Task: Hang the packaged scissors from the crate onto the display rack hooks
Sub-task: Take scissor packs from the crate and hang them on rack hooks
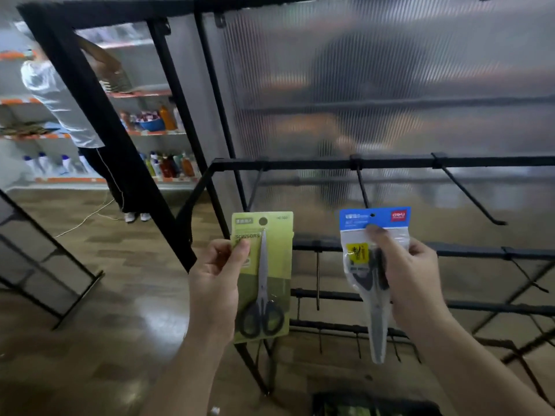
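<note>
Crate [372, 405] edge at bottom. Left hand [214, 283] pinches green scissors card [265, 265]; right hand [413, 280] grips blue-topped scissors pack [374, 219], its hole just under a rack hook [362, 189]. Both packs unhung.

Person in a white top [57, 94] at upper left reaching into shelves with orange edging [141, 94], blue bowl [151, 124] and orange bottle [166, 118] mid-shelf, white bottles with blue caps [45, 164] lower down, ribbed translucent panel [390, 70] across the upper right, glossy wood-pattern floor [105, 325], pale cable [87, 219] trailing over it.
</note>
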Tool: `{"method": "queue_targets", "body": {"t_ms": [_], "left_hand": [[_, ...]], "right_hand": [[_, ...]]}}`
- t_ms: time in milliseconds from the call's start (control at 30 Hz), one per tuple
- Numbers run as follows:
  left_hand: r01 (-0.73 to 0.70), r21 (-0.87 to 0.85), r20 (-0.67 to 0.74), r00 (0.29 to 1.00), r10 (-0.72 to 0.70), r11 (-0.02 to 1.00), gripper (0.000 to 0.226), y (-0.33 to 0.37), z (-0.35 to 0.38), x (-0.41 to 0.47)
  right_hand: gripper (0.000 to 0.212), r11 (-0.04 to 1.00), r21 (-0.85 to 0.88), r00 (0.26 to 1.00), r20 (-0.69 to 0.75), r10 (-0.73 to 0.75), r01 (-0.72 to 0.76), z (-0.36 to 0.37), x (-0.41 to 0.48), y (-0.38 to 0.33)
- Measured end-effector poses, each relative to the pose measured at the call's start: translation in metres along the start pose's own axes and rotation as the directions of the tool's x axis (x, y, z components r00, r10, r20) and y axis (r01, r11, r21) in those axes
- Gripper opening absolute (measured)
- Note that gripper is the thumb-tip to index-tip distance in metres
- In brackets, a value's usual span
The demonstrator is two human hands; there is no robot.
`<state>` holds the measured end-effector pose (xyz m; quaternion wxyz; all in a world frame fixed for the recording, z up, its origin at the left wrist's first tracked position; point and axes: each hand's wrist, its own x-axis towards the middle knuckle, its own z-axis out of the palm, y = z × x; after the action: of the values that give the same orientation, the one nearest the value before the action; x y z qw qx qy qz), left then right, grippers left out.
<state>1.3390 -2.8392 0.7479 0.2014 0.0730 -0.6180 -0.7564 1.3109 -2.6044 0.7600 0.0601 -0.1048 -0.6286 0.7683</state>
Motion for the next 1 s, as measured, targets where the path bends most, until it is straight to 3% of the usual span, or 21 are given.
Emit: {"method": "queue_targets", "body": {"t_ms": [133, 300, 467, 533, 700, 1000], "left_hand": [[-0.021, -0.051, 0.111, 0.993, 0.027, 0.998, 0.033, -0.010, -0.020, 0.020], [0.011, -0.072, 0.196, 0.981, 0.003, 0.997, 0.041, -0.022, -0.034, 0.044], [0.017, -0.079, 0.264, 0.964, 0.005, 0.997, 0.041, -0.025, -0.034, 0.057], [0.007, -0.077, 0.271, 0.962, 0.014, 0.997, 0.042, -0.026, -0.033, 0.059], [-0.033, -0.004, 0.244, 0.969, 0.033, 0.999, 0.018, -0.025, -0.033, 0.054], [-0.004, 0.100, 0.169, 0.986, -0.013, 0.995, 0.022, -0.020, -0.036, 0.051]], "right_hand": [[0.027, 0.995, 0.067, 0.990, -0.126, -0.062, 0.071, 0.016, -0.012, -0.002], [0.028, 0.983, -0.080, 0.951, -0.251, -0.179, 0.164, 0.028, -0.015, -0.001], [0.034, 0.983, -0.110, 0.927, -0.329, -0.178, 0.150, 0.034, -0.018, 0.001], [0.035, 0.984, -0.106, 0.924, -0.340, -0.173, 0.145, 0.036, -0.019, 0.001], [0.030, 0.987, -0.095, 0.930, -0.336, -0.152, 0.127, 0.039, -0.023, 0.001], [0.028, 0.992, -0.070, 0.936, -0.329, -0.122, 0.105, 0.040, -0.023, 0.003]]}}
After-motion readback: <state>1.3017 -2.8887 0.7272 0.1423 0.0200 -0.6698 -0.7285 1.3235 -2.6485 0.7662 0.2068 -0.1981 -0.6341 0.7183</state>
